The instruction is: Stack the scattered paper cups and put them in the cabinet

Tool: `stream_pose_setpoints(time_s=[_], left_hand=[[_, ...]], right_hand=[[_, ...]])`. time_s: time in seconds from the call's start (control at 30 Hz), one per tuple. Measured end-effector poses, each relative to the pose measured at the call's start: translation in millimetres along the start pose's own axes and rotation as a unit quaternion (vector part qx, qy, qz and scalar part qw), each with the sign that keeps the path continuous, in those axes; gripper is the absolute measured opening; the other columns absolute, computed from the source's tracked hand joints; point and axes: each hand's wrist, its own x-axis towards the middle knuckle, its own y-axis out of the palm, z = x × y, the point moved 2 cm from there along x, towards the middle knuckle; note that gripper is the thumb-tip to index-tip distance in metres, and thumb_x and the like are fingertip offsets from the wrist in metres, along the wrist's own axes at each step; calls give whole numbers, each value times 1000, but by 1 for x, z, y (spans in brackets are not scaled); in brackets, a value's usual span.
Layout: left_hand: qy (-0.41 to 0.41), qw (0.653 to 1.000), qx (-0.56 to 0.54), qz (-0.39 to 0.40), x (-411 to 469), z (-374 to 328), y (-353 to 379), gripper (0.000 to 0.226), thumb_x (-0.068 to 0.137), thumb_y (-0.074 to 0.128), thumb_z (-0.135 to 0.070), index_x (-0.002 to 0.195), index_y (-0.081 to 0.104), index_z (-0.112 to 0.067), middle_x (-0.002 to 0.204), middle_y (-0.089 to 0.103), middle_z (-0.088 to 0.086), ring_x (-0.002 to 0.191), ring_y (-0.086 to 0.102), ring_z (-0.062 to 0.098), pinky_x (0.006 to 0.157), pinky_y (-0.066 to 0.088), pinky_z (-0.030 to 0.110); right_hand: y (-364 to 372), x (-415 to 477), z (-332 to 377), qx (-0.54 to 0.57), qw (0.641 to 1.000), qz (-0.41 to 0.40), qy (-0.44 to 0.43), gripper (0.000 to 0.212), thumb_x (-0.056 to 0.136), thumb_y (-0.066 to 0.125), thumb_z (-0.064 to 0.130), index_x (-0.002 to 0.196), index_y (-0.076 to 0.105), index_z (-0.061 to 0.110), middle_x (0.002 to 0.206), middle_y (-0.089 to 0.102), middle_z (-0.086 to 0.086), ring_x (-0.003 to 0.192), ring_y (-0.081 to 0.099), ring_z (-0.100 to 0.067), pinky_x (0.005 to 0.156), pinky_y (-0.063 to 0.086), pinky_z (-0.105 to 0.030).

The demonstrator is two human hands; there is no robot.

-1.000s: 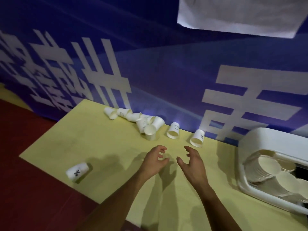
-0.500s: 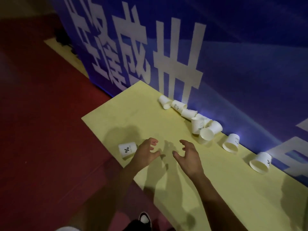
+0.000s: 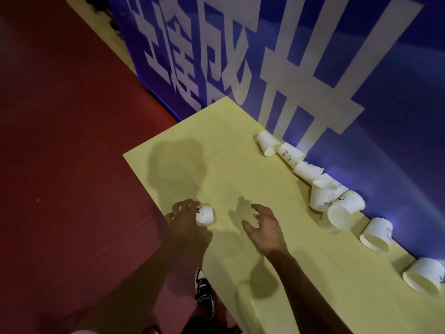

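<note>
A lone white paper cup (image 3: 205, 214) lies on its side near the left edge of the yellow table (image 3: 240, 150). My left hand (image 3: 186, 221) curls its fingers round this cup. My right hand (image 3: 263, 229) hovers just to the right of it, fingers loosely spread, holding nothing. Several more white paper cups (image 3: 320, 186) lie tumbled in a row along the blue wall. Two further cups (image 3: 378, 235) (image 3: 425, 278) lie on their sides at the far right. The cabinet is out of view.
A blue banner wall (image 3: 313, 56) with large white characters borders the table's far side. Red floor (image 3: 72, 165) lies to the left, beyond the table's edge. My shoe (image 3: 204, 292) shows below the near edge.
The view swung left, so the white cabinet left the frame. My left hand moved to the lone cup and closed its fingers round it. My right hand followed alongside.
</note>
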Motion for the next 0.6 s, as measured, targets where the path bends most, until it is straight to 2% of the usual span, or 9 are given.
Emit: stream_pose_setpoints(time_s=[0.13, 0.2, 0.3, 0.47, 0.6], left_hand=[[6, 998, 23, 53, 30, -4, -1, 68, 62, 69, -36, 128, 54, -34, 130, 53, -12, 124, 39, 20, 91, 25, 37], [24, 996, 33, 80, 49, -3, -1, 69, 64, 65, -46, 130, 52, -32, 126, 54, -8, 123, 42, 22, 93, 27, 39], [34, 997, -14, 62, 82, -13, -6, 72, 66, 68, -58, 130, 54, -29, 124, 55, -9, 121, 44, 21, 95, 27, 41], [62, 997, -35, 38, 122, -40, -6, 64, 69, 74, -47, 128, 55, -31, 122, 57, -9, 120, 48, 22, 91, 26, 37], [64, 994, -61, 63, 140, -47, -1, 64, 74, 75, -51, 131, 52, -32, 124, 54, -11, 121, 43, 18, 89, 19, 32]], right_hand=[[9, 37, -1, 15, 1000, 11, 23, 63, 90, 70, 39, 144, 48, 17, 145, 50, -4, 124, 57, -22, 103, 49, -43], [9, 53, -1, 19, 999, 3, 39, 63, 89, 71, 37, 144, 48, 18, 144, 51, -3, 123, 58, -21, 103, 50, -41], [4, 81, 4, 22, 998, -21, 54, 62, 88, 72, 33, 143, 49, 16, 141, 53, -5, 121, 59, -22, 101, 50, -41], [-13, 133, 13, 12, 995, -65, 69, 64, 87, 72, 31, 143, 46, 15, 135, 56, -11, 115, 61, -29, 97, 51, -45], [-27, 180, 19, -37, 988, -126, 75, 68, 86, 70, 32, 145, 42, 13, 135, 52, -14, 120, 54, -34, 101, 47, -46]])
